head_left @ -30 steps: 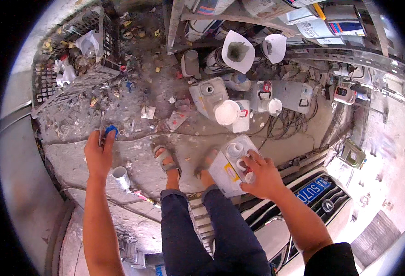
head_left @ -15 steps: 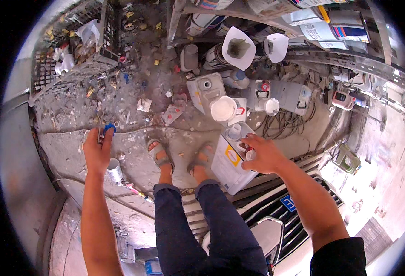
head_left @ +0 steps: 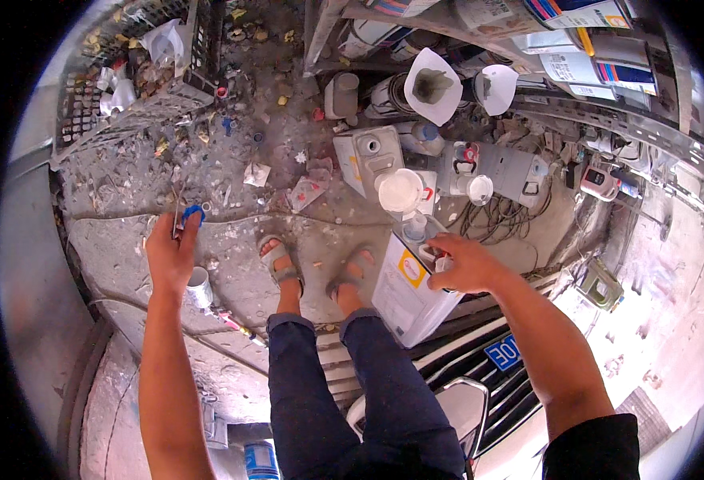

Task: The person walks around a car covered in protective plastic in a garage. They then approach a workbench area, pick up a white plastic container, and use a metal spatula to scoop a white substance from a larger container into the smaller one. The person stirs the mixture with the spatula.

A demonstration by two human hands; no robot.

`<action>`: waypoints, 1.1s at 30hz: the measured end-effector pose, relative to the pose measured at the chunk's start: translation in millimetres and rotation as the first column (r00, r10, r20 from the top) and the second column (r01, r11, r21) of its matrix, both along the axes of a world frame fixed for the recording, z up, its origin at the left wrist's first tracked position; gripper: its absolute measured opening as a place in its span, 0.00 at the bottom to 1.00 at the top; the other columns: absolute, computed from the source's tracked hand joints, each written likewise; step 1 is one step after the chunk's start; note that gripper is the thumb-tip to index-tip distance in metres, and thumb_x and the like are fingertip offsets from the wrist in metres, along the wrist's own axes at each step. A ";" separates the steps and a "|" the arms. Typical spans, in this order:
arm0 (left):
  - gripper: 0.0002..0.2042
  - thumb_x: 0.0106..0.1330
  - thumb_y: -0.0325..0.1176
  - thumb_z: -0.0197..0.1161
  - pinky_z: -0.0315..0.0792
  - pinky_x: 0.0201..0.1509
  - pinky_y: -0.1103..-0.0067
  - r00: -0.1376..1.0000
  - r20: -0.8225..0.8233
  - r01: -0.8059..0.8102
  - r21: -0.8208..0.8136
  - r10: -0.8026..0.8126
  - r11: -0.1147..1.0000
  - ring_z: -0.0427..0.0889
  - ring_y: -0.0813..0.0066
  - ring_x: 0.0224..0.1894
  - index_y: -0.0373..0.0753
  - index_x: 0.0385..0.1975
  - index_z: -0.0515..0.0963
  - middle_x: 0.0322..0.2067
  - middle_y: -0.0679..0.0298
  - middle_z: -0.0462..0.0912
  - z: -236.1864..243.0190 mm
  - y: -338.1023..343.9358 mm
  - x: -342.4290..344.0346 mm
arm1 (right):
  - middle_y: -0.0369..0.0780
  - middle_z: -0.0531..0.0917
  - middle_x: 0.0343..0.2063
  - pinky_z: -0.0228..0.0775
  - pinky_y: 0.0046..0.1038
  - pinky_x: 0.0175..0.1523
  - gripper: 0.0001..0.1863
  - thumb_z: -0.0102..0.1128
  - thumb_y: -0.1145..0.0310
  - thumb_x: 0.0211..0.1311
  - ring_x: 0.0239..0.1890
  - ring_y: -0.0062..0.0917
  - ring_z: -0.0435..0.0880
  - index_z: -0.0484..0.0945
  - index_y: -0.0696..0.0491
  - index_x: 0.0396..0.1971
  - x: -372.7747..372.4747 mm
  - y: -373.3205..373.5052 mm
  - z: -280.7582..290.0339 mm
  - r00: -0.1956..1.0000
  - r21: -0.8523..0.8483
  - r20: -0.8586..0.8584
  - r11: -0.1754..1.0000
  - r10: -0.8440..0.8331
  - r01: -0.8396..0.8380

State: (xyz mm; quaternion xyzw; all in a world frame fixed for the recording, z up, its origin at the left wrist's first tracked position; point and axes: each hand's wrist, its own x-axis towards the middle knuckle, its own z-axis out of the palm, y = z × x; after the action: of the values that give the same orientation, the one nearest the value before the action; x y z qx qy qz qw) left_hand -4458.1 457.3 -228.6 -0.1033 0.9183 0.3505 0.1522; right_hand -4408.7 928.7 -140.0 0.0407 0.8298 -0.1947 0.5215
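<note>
My left hand (head_left: 170,251) is closed on a blue object (head_left: 193,214) and a thin metal tool (head_left: 177,200). Below it lies a spray gun's silver cup (head_left: 199,286), beside a hose fitting (head_left: 236,324). At right, my right hand (head_left: 472,266) grips the top of a pale rectangular jerrycan (head_left: 406,308) with a yellow label, with red and white bits showing among the fingers. A translucent cup-like piece (head_left: 415,228) shows on the jerrycan's top, close beyond my fingers.
More jerrycans (head_left: 368,152), white tubs (head_left: 400,190) and coiled cables (head_left: 496,220) lie ahead. A metal shelf (head_left: 448,32) holds cans at the upper right. A plastic crate (head_left: 136,104) with rubbish is upper left, a vehicle grille (head_left: 472,384) lower right, my feet (head_left: 280,264) on the littered floor.
My right hand and the jerrycan have moved away from me, and the jerrycan has tipped to show more of its side. My left hand has risen slightly in the picture.
</note>
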 end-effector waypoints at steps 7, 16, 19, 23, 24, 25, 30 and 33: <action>0.13 0.63 0.38 0.65 0.63 0.25 0.78 0.994 -0.084 -0.062 0.058 0.067 0.996 0.68 0.78 0.20 0.34 0.27 0.75 0.18 0.63 0.74 -2.2 6.0 -2.7 | 0.47 0.76 0.51 0.68 0.31 0.57 0.43 0.69 0.54 0.33 0.51 0.38 0.77 0.72 0.59 0.55 -8.8 -2.7 -0.5 0.999 0.012 0.041 0.999 0.029 -0.029; 0.14 0.63 0.39 0.65 0.65 0.26 0.78 0.996 -0.027 -0.084 0.060 0.085 0.995 0.68 0.77 0.21 0.34 0.27 0.74 0.19 0.62 0.74 -3.7 7.4 -5.6 | 0.50 0.68 0.60 0.58 0.40 0.64 0.43 0.67 0.51 0.36 0.59 0.41 0.71 0.69 0.54 0.58 28.7 -6.6 5.2 0.978 0.116 -0.167 0.988 0.124 -0.105; 0.14 0.63 0.39 0.65 0.65 0.26 0.78 0.997 -0.018 -0.074 0.047 0.075 0.996 0.68 0.77 0.20 0.34 0.26 0.72 0.19 0.61 0.73 -1.0 8.0 -4.8 | 0.49 0.66 0.62 0.56 0.44 0.65 0.44 0.66 0.50 0.37 0.60 0.42 0.69 0.68 0.52 0.59 37.2 -16.9 9.4 0.986 0.125 -0.155 0.991 0.063 -0.044; 0.15 0.63 0.39 0.65 0.65 0.26 0.78 0.998 -0.003 -0.062 0.036 0.062 0.997 0.68 0.76 0.20 0.34 0.26 0.72 0.19 0.60 0.73 -4.4 7.6 -2.3 | 0.48 0.64 0.63 0.53 0.41 0.66 0.42 0.68 0.52 0.38 0.62 0.42 0.66 0.69 0.53 0.58 48.6 -38.0 19.0 0.989 0.166 -0.139 0.984 -0.047 0.070; 0.15 0.63 0.39 0.65 0.65 0.26 0.78 0.998 0.019 -0.053 0.022 0.053 0.998 0.68 0.76 0.20 0.34 0.26 0.72 0.19 0.60 0.74 -2.1 10.3 -3.2 | 0.48 0.64 0.63 0.52 0.41 0.66 0.42 0.68 0.52 0.38 0.62 0.42 0.66 0.68 0.52 0.58 53.9 -42.5 20.1 0.988 0.184 -0.133 0.978 -0.074 0.098; 0.15 0.62 0.39 0.65 0.65 0.26 0.78 0.999 0.012 -0.052 0.034 0.052 0.998 0.68 0.76 0.20 0.34 0.26 0.72 0.19 0.60 0.74 -1.2 9.3 -3.4 | 0.47 0.63 0.63 0.53 0.42 0.66 0.42 0.68 0.52 0.39 0.62 0.42 0.66 0.68 0.52 0.58 59.1 -47.5 20.4 0.983 0.170 -0.173 0.982 -0.058 0.088; 0.14 0.61 0.39 0.66 0.67 0.27 0.75 0.999 -0.041 -0.003 0.054 0.005 0.999 0.71 0.72 0.21 0.34 0.27 0.73 0.21 0.57 0.75 -1.3 12.6 -2.9 | 0.41 0.62 0.65 0.64 0.48 0.59 0.41 0.68 0.52 0.38 0.57 0.53 0.66 0.68 0.45 0.59 79.6 -78.3 11.6 0.971 0.173 -0.236 0.982 -0.037 0.080; 0.14 0.60 0.39 0.67 0.68 0.29 0.73 1.000 0.009 -0.022 0.057 0.021 0.998 0.73 0.66 0.23 0.34 0.29 0.74 0.22 0.55 0.76 -2.7 11.6 -5.3 | 0.37 0.60 0.66 0.66 0.56 0.55 0.41 0.68 0.52 0.38 0.57 0.57 0.65 0.67 0.40 0.59 77.6 -100.6 2.6 0.963 0.140 -0.267 0.988 -0.030 0.070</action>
State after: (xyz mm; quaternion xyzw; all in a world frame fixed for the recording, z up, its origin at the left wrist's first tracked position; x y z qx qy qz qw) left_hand -4463.4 468.8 -231.2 -0.1102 0.9061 0.3779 0.1551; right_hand -4331.1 828.1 -137.5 0.0741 0.9028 -0.1492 0.3965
